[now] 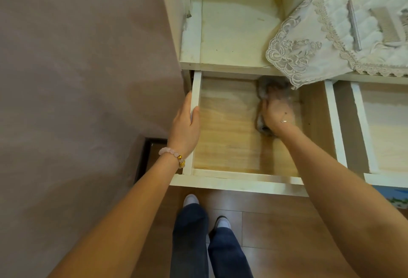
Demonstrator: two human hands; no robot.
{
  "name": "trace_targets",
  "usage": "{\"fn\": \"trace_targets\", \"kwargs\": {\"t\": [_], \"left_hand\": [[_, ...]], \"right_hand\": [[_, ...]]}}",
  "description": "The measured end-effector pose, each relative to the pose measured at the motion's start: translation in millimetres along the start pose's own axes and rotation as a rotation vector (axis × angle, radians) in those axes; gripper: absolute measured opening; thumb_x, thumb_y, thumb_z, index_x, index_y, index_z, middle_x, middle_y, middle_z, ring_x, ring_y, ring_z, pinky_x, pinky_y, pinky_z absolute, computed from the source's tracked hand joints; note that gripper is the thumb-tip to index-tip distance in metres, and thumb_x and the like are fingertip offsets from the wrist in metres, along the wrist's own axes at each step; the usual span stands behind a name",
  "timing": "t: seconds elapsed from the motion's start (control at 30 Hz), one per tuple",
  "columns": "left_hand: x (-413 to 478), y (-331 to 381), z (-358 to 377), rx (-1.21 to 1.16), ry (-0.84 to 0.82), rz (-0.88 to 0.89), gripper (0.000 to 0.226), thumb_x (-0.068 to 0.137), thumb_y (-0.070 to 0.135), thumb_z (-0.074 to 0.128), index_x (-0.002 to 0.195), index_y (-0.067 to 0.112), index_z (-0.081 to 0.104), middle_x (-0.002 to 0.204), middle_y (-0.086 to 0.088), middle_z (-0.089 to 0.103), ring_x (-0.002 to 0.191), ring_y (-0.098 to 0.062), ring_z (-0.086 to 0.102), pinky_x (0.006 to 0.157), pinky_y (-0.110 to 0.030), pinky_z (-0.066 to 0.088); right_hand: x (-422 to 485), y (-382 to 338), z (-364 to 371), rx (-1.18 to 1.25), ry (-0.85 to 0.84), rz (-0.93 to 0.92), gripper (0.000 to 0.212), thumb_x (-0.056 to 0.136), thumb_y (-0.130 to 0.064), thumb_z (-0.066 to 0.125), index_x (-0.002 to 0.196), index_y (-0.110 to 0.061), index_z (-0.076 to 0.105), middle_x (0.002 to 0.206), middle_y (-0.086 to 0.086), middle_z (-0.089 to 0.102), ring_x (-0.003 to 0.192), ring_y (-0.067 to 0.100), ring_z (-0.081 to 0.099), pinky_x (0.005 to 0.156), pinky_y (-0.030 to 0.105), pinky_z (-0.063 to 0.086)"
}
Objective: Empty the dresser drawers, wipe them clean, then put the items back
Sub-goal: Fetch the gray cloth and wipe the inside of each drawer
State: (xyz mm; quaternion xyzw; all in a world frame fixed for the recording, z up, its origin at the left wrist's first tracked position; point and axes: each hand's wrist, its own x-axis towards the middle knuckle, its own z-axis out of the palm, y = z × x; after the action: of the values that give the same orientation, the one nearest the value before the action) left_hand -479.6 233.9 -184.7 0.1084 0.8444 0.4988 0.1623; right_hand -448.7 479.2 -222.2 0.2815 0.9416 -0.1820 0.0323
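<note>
Gripping the left side wall of the pulled-out drawer (238, 181), the left hand (186, 123) is clamping the board with the thumb hooked inside and the fingers wrapped down the outside. A bead bracelet (172, 154) is sitting on that wrist. The right hand (277, 114) is pressing down on a grey cloth (263, 89) in the far right corner of the drawer. The cloth is bunching out beyond the fingertips and again beside the wrist. Motion blur is smearing this hand, so I cannot tell whether its fingers are lying flat or curling into the fabric. Bare wood is showing over the rest of the drawer bottom.

A second drawer (364, 127) is standing open just beside the first, along its right edge. A lace cover (309, 57) is hanging over the front edge of the dresser (220, 66), its scalloped corner dangling above the cloth. A comb (385, 25) and a thin stick (354, 25) are lying on the cover, near each other.
</note>
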Motion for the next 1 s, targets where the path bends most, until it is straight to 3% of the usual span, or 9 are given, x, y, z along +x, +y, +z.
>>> {"fn": "trace_targets", "kwargs": {"t": [0.23, 0.37, 0.43, 0.5, 0.53, 0.6, 0.67, 0.83, 1.0], "left_hand": [[-1, 3, 0, -0.008, 0.003, -0.007, 0.047, 0.101, 0.029, 0.028, 0.147, 0.028, 0.019, 0.148, 0.005, 0.033, 0.133, -0.013, 0.033, 0.104, -0.024, 0.03], [0, 3, -2, -0.01, 0.002, -0.004, 0.047, 0.101, 0.028, 0.029, 0.147, 0.026, 0.02, 0.147, 0.005, 0.034, 0.132, -0.012, 0.035, 0.103, -0.025, 0.033], [0, 2, -1, -0.005, -0.002, -0.007, 0.047, 0.101, 0.029, 0.029, 0.147, 0.027, 0.02, 0.146, 0.006, 0.035, 0.125, -0.007, 0.04, 0.096, -0.013, 0.036], [-1, 3, -1, 0.001, -0.002, -0.007, 0.047, 0.101, 0.029, 0.029, 0.146, 0.029, 0.02, 0.142, 0.008, 0.039, 0.11, 0.001, 0.045, 0.078, -0.001, 0.036], [-1, 3, -1, 0.002, 0.002, -0.004, 0.046, 0.101, 0.028, 0.029, 0.146, 0.029, 0.02, 0.139, 0.008, 0.041, 0.108, 0.001, 0.048, 0.076, -0.003, 0.039], [-2, 6, 0, 0.009, 0.02, 0.004, 0.046, 0.1, 0.027, 0.03, 0.145, 0.03, 0.022, 0.138, 0.007, 0.044, 0.116, -0.011, 0.049, 0.09, -0.024, 0.047], [-2, 8, -1, 0.017, 0.031, 0.01, 0.045, 0.1, 0.026, 0.03, 0.144, 0.031, 0.024, 0.138, 0.006, 0.045, 0.121, -0.016, 0.047, 0.099, -0.039, 0.044], [-3, 8, -1, 0.016, 0.02, 0.017, 0.046, 0.1, 0.027, 0.029, 0.145, 0.03, 0.023, 0.141, 0.006, 0.042, 0.125, -0.015, 0.044, 0.103, -0.038, 0.041], [-2, 6, -1, 0.029, 0.028, 0.017, 0.045, 0.099, 0.027, 0.03, 0.144, 0.032, 0.025, 0.139, 0.005, 0.045, 0.121, -0.017, 0.048, 0.1, -0.038, 0.043]], "right_hand": [[-7, 25, -6, 0.079, 0.105, 0.05, 0.046, 0.098, -0.019, 0.035, 0.142, -0.007, 0.031, 0.15, 0.013, 0.029, 0.14, 0.027, 0.021, 0.115, 0.039, 0.018], [-21, 30, -5, 0.107, 0.138, -0.009, 0.039, 0.099, -0.019, 0.034, 0.133, -0.001, 0.041, 0.143, 0.017, 0.038, 0.133, 0.032, 0.033, 0.11, 0.039, 0.026], [-31, 34, -3, 0.11, 0.13, -0.016, 0.04, 0.099, -0.019, 0.035, 0.134, 0.001, 0.04, 0.144, 0.017, 0.037, 0.134, 0.032, 0.032, 0.109, 0.036, 0.026], [-36, 34, -1, 0.131, 0.107, -0.021, 0.041, 0.099, -0.016, 0.037, 0.136, 0.001, 0.038, 0.145, 0.018, 0.037, 0.135, 0.03, 0.031, 0.109, 0.031, 0.024], [-36, 31, -1, 0.142, 0.105, -0.028, 0.04, 0.098, -0.014, 0.039, 0.135, 0.002, 0.04, 0.143, 0.018, 0.039, 0.134, 0.03, 0.033, 0.108, 0.029, 0.024], [-32, 26, -1, 0.159, 0.129, -0.024, 0.036, 0.096, -0.009, 0.041, 0.128, 0.005, 0.047, 0.137, 0.021, 0.045, 0.128, 0.032, 0.039, 0.103, 0.031, 0.029], [-31, 21, 0, 0.151, 0.157, -0.013, 0.035, 0.094, -0.007, 0.043, 0.126, 0.004, 0.05, 0.135, 0.021, 0.048, 0.126, 0.033, 0.042, 0.101, 0.036, 0.032], [-32, 17, 3, 0.094, 0.097, -0.04, 0.038, 0.093, -0.009, 0.045, 0.13, 0.001, 0.048, 0.138, 0.02, 0.047, 0.128, 0.032, 0.041, 0.103, 0.036, 0.031], [-38, -64, 26, 0.16, -0.068, -0.341, 0.04, 0.091, -0.007, 0.046, 0.131, -0.002, 0.047, 0.14, 0.016, 0.046, 0.131, 0.028, 0.04, 0.109, 0.033, 0.025]]}}
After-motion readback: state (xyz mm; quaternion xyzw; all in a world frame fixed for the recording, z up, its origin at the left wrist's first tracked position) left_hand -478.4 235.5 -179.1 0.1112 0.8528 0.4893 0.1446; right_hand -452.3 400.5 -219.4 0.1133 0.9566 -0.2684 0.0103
